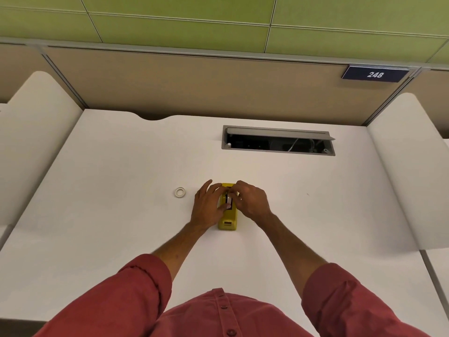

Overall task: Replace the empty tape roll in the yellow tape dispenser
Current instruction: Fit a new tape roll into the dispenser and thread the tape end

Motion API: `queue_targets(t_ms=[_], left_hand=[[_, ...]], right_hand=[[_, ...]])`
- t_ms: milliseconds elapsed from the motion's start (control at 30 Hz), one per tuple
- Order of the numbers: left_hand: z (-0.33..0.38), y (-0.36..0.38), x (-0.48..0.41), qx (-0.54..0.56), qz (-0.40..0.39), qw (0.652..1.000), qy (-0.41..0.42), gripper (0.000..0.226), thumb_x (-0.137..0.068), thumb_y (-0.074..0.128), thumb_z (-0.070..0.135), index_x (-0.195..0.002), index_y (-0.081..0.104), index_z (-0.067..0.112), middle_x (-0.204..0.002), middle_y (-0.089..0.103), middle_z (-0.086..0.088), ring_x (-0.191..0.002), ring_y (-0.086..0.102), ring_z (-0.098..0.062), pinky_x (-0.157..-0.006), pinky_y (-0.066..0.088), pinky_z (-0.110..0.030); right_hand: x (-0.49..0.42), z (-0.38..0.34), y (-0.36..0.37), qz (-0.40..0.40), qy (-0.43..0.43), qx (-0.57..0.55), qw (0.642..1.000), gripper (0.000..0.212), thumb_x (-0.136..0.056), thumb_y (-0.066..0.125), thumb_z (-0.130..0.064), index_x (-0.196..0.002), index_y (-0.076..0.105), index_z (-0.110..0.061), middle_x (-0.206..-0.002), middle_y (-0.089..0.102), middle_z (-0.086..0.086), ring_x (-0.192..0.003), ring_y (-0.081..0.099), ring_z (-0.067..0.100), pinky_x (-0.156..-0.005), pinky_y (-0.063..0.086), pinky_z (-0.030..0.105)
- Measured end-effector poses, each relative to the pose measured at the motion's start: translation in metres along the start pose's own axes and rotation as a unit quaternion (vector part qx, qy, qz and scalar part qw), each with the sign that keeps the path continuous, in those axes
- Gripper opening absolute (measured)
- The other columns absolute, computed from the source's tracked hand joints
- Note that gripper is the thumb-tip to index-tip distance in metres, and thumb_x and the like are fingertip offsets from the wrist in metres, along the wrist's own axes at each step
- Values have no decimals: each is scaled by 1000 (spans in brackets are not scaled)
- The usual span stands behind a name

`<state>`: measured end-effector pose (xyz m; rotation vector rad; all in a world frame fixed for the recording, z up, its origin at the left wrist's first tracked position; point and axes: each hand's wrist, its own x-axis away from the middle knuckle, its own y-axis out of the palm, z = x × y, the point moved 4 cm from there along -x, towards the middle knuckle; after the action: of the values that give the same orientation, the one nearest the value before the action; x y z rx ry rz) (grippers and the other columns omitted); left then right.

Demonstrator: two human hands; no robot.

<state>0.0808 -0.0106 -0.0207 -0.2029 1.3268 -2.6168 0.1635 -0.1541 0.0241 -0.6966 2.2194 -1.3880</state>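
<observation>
Your left hand point(208, 207) steadies the dispenser point(228, 216) mid-bench; your right hand point(250, 199) pinches something small in its slot, likely the roll. A bare ring point(180, 192) lies left, so seating probably remains.

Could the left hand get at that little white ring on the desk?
Probably yes: the white ring lies in the open on the desk just beyond the left hand, nothing between them, though that hand is busy on the yellow dispenser.
</observation>
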Motion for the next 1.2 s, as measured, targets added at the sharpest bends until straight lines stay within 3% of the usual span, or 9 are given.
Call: queue_targets(t_ms=[100,200,433,567,967,1200], left_hand=[[-4,0,0,-3,1,1000,4,55,-92,78,46,-143,61,34,-158,52,10,-160,27,-24,-123,31,-48],[-4,0,2,1,11,1000,6,53,-92,73,56,-141,61,39,-159,52,12,-159,27,-22,-121,31,-47],[-6,4,2,-12,18,1000,14,49,-96,73,45,-142,62,32,-159,52,9,-160,27,-24,-123,33,-49],[-6,5,2,-24,19,999,19,50,-96,72,46,-142,61,32,-160,51,8,-162,24,-23,-124,32,-50],[-5,3,4,-11,22,999,25,51,-97,72,47,-145,60,32,-162,51,7,-162,22,-23,-128,25,-50],[-5,5,5,-11,19,1000,14,51,-99,68,51,-146,60,32,-162,51,6,-160,28,-24,-125,28,-46]], right_hand=[[3,2,-2,6,-23,6,1000,15,-100,64,-36,-101,77,-29,-94,71,-10,-73,70,16,-58,36,26],[4,2,-3,10,-23,11,1000,12,-97,66,-35,-97,76,-30,-92,71,-11,-70,70,16,-57,37,26],[1,-3,-8,33,-67,42,996,2,-91,77,-25,-92,78,-25,-83,71,-7,-57,65,22,-53,33,25],[3,-12,-11,47,-105,72,991,9,-85,84,-16,-88,77,-20,-76,67,-5,-47,56,24,-52,24,25],[1,-2,-9,28,-101,47,993,5,-89,78,-29,-92,76,-25,-85,72,-9,-56,63,19,-52,31,23],[0,-4,-8,45,-99,47,993,5,-88,81,-24,-87,76,-23,-77,69,-7,-52,60,21,-52,26,24]])
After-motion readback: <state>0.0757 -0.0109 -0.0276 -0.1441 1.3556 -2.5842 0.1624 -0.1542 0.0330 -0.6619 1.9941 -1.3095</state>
